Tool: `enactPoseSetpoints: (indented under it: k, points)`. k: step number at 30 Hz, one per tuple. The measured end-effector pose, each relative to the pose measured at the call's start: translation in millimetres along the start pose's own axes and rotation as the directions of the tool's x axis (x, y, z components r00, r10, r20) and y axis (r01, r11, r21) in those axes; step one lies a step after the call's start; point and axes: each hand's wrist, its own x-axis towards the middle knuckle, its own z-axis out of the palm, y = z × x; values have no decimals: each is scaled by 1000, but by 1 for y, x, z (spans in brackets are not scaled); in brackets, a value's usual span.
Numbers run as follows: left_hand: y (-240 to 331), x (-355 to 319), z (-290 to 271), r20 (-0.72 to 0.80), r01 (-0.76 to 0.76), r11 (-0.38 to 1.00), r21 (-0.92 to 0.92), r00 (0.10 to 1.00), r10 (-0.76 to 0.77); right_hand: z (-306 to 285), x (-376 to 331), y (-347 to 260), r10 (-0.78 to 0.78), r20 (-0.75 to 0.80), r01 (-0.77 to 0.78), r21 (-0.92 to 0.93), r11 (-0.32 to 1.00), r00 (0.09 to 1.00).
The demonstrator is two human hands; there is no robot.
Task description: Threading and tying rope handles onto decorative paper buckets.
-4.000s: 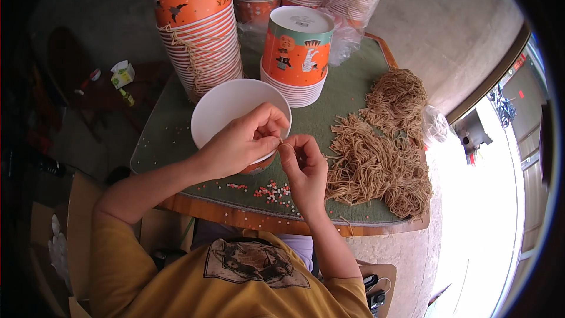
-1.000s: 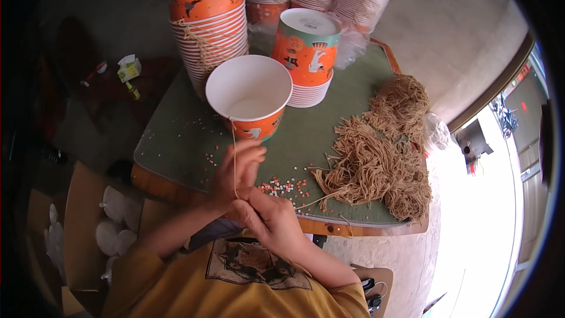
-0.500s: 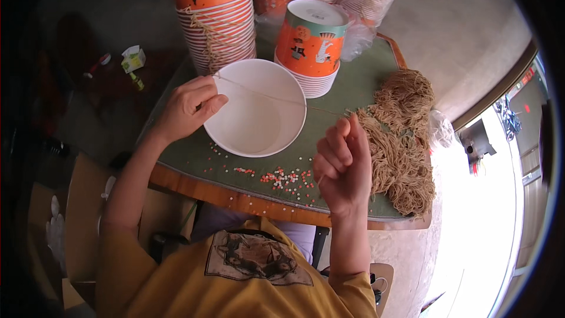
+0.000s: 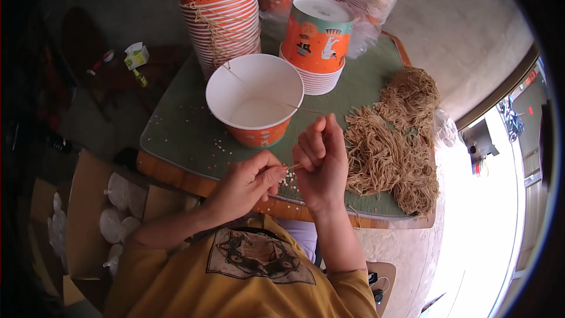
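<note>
A white-lined orange paper bucket (image 4: pixel 259 136) stands upright at the middle of the table, its mouth facing up. A thin tan cord (image 4: pixel 305 109) runs from the bucket's right rim to the fingertips of my right hand (image 4: pixel 322 168). More cord shows at the bucket's far left rim and hangs inside. My left hand (image 4: pixel 247 181) is closed in front of the bucket, pinching a short length of the cord that reaches toward my right palm. The fingers of my right hand are curled on the cord. Whether both lengths are one piece cannot be seen.
Heaps of tan cords (image 4: pixel 388 153) lie at the right. Stacked orange buckets (image 4: pixel 220 29) with cords draped over them and an upside-down stack (image 4: pixel 318 53) stand behind. Small white and orange pellets (image 4: pixel 288 185) are scattered near the front edge. A cardboard box (image 4: pixel 100 206) holds clear plastic pieces.
My left hand has left the bucket's left rim and come down toward my right hand, which moved slightly left. The bucket has tipped back from leaning toward me and now stands upright.
</note>
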Motion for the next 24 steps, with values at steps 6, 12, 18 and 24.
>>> enactPoseSetpoints:
  k: [6,12,18,24]
  points:
    - [-14,11,-8,-46,-219,946,238,971,236,-36,-11,-23,-372,499,313,-832,-458,783]
    - [1,11,-8,-24,-281,857,431,946,322,-15,-41,-7,8,325,325,-944,52,946]
    - [17,27,-16,-10,-505,493,709,691,723,-24,-29,-14,-148,360,357,-933,-48,921]
    - [34,56,-34,-7,-350,581,735,853,522,-39,-2,-31,-536,336,434,-898,65,775]
